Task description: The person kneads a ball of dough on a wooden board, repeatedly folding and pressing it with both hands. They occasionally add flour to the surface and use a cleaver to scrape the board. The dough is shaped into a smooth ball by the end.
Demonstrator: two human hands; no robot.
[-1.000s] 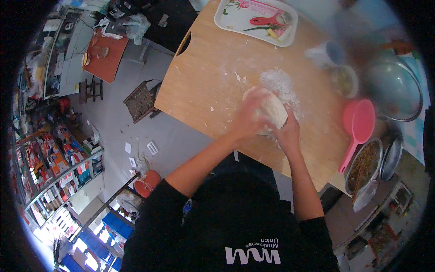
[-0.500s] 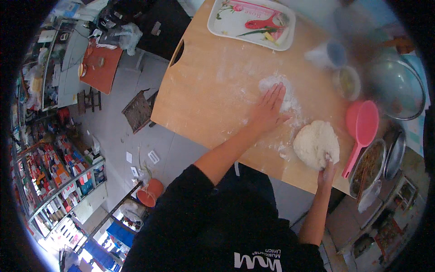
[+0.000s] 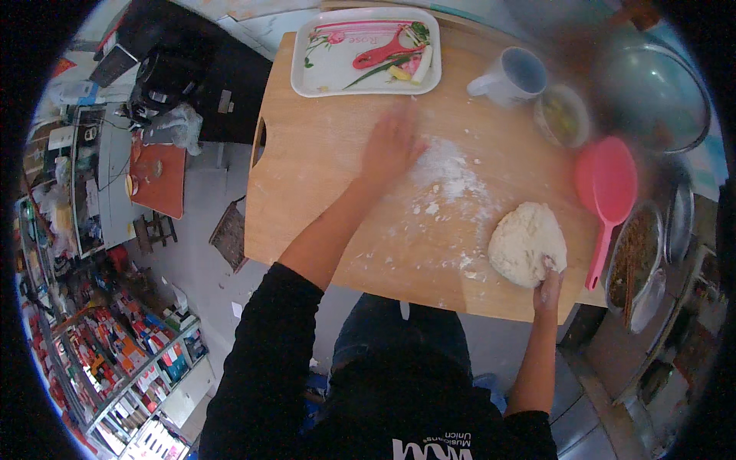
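1. nearest, one bare right hand [image 3: 549,288] gripped the near right edge of one rounded, pale cream lump of dough [image 3: 523,242]; not all of its fingers could be seen.
2. that single lump lay near the right front corner of one broad, light-brown wooden board [image 3: 287,172].
3. one bare left hand [image 3: 392,146] was open, its fingers stretched forward and blurred, over the middle of the board; whether it touched the wood could not be told.
4. just right of it spread one main patch of white, powdery flour [image 3: 452,170], with too many crumbs to count.
5. at the right edge were one pink plastic ladle [image 3: 606,180] and, beside it, one oval metal bowl [image 3: 610,270] of brown crumbly food [image 3: 633,247].
6. farther off stood one small round bowl [image 3: 544,129] and one pale, single-handled mug [image 3: 500,86].
7. at the far edge lay one white rectangular flower-printed tray [image 3: 326,67], bearing one red-handled utensil [image 3: 376,57].
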